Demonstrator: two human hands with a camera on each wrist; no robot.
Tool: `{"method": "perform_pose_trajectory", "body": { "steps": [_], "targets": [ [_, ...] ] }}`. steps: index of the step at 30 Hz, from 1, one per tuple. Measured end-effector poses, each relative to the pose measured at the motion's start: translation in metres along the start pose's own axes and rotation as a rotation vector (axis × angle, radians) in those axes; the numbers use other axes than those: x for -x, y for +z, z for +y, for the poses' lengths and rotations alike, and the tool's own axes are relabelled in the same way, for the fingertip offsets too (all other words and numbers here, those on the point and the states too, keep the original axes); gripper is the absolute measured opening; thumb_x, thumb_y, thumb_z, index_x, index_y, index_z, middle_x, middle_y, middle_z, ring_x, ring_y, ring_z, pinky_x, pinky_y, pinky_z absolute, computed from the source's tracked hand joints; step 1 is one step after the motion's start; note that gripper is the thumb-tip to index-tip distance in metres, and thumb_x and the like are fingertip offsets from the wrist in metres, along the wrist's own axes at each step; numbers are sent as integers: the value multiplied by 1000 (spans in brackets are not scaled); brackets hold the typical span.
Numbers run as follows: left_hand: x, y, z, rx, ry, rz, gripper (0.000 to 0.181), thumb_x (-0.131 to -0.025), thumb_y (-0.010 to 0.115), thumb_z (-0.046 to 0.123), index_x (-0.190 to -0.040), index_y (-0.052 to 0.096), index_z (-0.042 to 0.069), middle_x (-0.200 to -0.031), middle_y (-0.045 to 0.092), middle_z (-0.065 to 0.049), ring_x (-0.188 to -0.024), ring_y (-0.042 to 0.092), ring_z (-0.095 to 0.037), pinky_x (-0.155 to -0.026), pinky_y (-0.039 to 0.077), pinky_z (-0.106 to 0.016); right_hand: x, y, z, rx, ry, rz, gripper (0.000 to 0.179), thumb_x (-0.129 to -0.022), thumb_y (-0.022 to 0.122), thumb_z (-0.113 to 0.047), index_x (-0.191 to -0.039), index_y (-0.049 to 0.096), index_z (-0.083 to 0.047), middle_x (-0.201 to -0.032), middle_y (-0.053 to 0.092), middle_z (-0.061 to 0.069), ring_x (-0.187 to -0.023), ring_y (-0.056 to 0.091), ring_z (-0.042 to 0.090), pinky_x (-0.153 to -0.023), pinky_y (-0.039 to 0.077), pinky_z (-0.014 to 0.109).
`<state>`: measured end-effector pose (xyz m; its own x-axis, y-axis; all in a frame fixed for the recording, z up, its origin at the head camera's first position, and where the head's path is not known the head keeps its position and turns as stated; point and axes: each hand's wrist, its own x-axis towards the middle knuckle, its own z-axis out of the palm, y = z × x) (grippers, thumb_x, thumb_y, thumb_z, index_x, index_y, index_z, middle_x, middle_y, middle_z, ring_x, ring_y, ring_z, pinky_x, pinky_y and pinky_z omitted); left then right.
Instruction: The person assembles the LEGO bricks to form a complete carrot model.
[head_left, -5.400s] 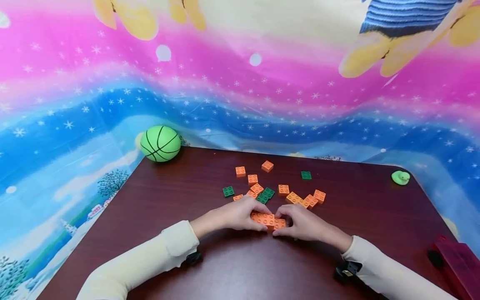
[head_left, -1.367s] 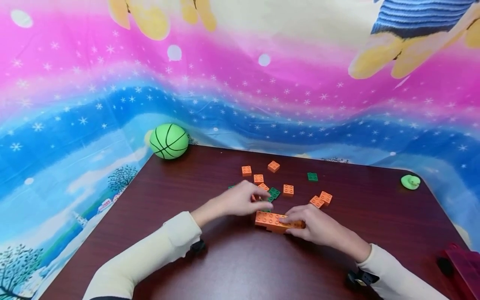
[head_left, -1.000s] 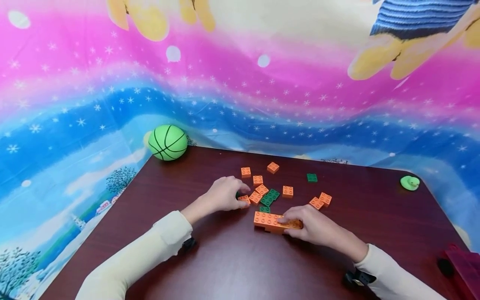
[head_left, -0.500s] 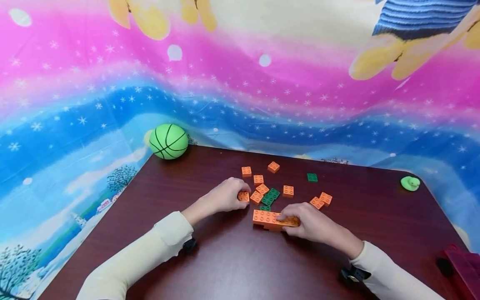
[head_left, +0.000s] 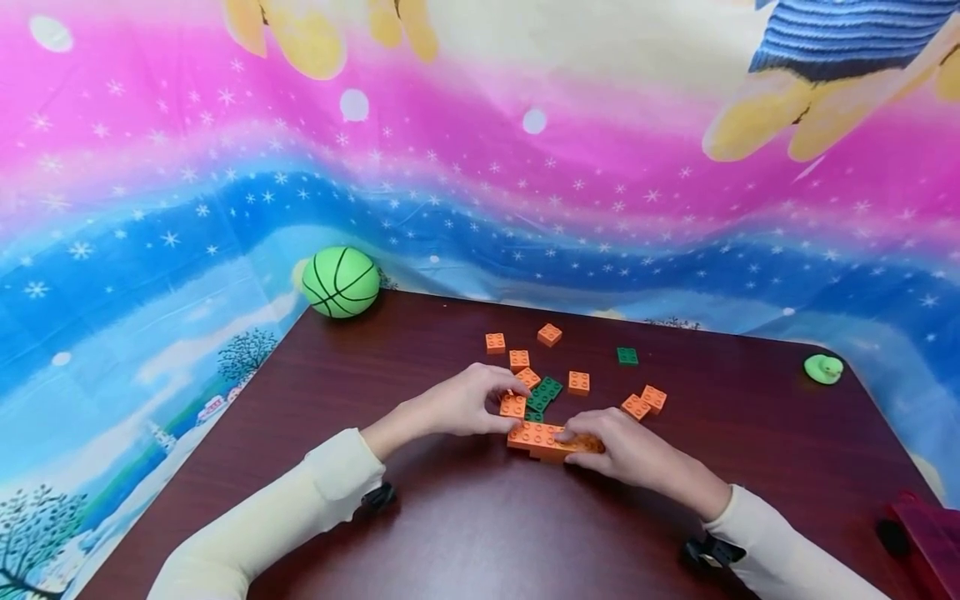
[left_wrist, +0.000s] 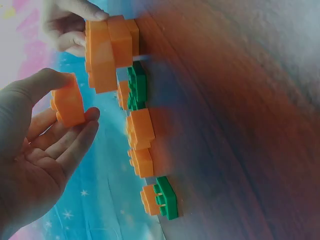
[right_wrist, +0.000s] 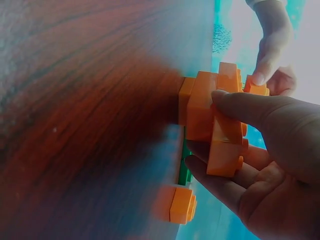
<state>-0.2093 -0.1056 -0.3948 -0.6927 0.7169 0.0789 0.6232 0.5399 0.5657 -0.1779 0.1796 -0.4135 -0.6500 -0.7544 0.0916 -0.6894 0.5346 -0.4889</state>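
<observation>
My left hand [head_left: 467,403] pinches a small orange square building block [left_wrist: 69,102] between thumb and fingers, raised off the table in the left wrist view. Just right of it, my right hand [head_left: 628,448] grips a stack of joined orange building blocks [head_left: 534,434]. In the right wrist view the stack [right_wrist: 202,112] shows stepped layers, a long studded top row over shorter pieces. Thumb and fingers cover the stack's right end. The left hand's block sits close to the stack's left end, apart from it in the left wrist view.
Loose orange blocks [head_left: 579,382] and green blocks [head_left: 544,395] lie behind the hands on the dark wooden table [head_left: 465,533]. A green ball [head_left: 341,282] stands at the back left, a green toy duck [head_left: 823,368] at the back right. A dark red object [head_left: 926,533] is at the right edge.
A long orange block from the loose pile is now on the stack. My left hand went left, picked up a small orange block and brought it right, beside the stack. My right hand kept its grip.
</observation>
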Motion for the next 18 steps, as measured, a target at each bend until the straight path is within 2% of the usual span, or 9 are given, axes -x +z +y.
{"method": "perform_pose_trajectory", "body": {
  "steps": [9,14,18],
  "targets": [
    [4,4,5,44,32,-55,43,-93,76,22,-132,68,7,-130,71,-4,-102,68,-10,-84,60,-26,0,0,0,21,4,4,10,-94,76,-18,-103,74,-22,-101,76,-7,-95,72,6,-82,61,28],
    [5,5,6,26,45,-68,38,-93,76,22,-128,71,8,-122,73,0,-91,67,-4,-81,59,-24,0,1,0,16,8,5,11,-94,76,-19,-104,74,-22,-101,76,-8,-95,72,6,-83,60,28],
    [6,4,6,10,40,-66,35,-92,76,21,-125,72,9,-118,73,1,-84,64,-4,-79,59,-27,0,1,1,13,-4,12,10,-94,76,-18,-102,74,-23,-100,76,-9,-94,71,5,-81,60,27]
  ]
}}
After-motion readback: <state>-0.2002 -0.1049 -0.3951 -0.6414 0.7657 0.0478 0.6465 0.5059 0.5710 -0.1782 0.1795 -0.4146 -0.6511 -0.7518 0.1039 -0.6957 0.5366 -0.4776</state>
